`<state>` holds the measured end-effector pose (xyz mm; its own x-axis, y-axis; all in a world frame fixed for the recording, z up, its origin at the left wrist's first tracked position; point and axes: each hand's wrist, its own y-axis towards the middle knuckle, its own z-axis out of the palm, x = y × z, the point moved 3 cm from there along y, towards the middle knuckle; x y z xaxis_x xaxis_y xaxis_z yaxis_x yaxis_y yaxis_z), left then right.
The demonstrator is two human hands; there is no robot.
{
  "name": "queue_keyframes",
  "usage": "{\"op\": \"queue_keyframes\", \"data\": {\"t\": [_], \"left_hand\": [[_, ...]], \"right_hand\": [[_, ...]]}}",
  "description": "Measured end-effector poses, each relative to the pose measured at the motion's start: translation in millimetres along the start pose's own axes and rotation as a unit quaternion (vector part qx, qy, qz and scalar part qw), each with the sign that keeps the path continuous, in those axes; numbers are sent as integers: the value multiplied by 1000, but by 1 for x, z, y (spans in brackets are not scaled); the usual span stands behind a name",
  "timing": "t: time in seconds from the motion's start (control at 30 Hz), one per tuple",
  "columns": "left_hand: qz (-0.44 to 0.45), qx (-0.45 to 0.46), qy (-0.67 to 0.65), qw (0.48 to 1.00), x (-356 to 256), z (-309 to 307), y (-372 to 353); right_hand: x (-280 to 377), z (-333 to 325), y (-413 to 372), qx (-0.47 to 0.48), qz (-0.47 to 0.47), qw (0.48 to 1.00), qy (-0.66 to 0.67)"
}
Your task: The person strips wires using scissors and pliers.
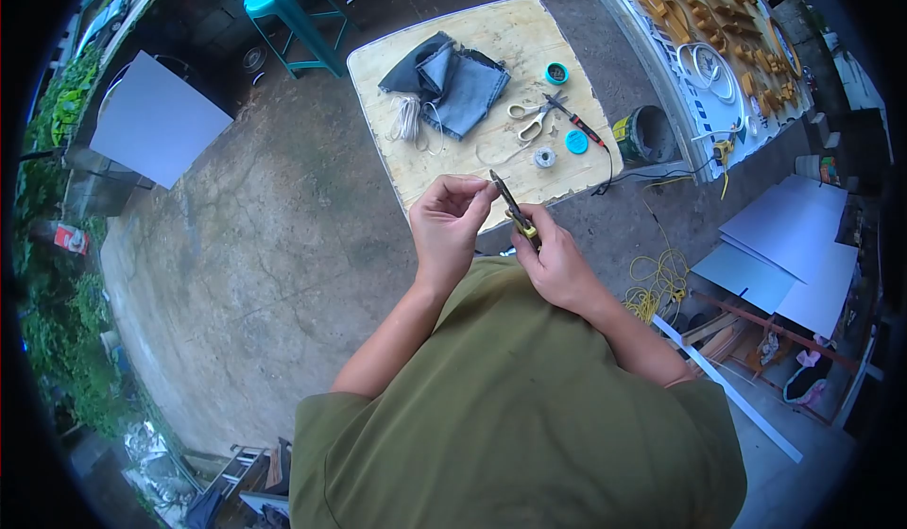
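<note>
My right hand point(557, 263) grips a pair of long-nose pliers point(508, 198) with yellow on the handles, jaws pointing up and away from me. Close to the jaw tips, my left hand point(448, 225) is closed in a pinch; what its fingers hold is too small to make out. Both hands are over the near edge of a light wooden table point(406, 165). On the table lie folded denim cloth point(472, 90), a bundle of white cord point(406, 118), scissors point(532, 121), a soldering iron point(581, 125), a spool of thin wire point(544, 158), a small round tin point(556, 74) and a teal lid point(576, 141).
A teal stool point(283, 0) stands beyond the table at left. To the right are a dark bucket point(647, 134), a coiled yellow cord point(661, 279) on the floor, and a board holding many orange pieces point(718, 19). White panels point(784, 227) lie at far right.
</note>
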<state>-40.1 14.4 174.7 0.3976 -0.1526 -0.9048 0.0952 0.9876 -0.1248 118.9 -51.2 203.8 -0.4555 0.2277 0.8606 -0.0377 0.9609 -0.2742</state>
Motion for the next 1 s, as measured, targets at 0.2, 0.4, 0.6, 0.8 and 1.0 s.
{"op": "queue_keyframes", "data": {"t": [0.2, 0.4, 0.6, 0.8, 1.0], "left_hand": [[-3, 0, 9, 1000, -1, 0, 0], [-10, 1, 19, 1000, 1, -1, 1], [-19, 27, 78, 996, -1, 3, 1], [-18, 129, 183, 974, -4, 10, -4], [-47, 121, 87, 988, -4, 7, 0]], "right_hand": [[-1, 2, 0, -5, 0, 1000, 1], [-6, 4, 0, -12, 6, 1000, -8], [-11, 8, 0, -30, 5, 1000, -2], [-2, 5, -2, -31, -16, 999, 3], [2, 9, -2, -16, -31, 999, 26]]}}
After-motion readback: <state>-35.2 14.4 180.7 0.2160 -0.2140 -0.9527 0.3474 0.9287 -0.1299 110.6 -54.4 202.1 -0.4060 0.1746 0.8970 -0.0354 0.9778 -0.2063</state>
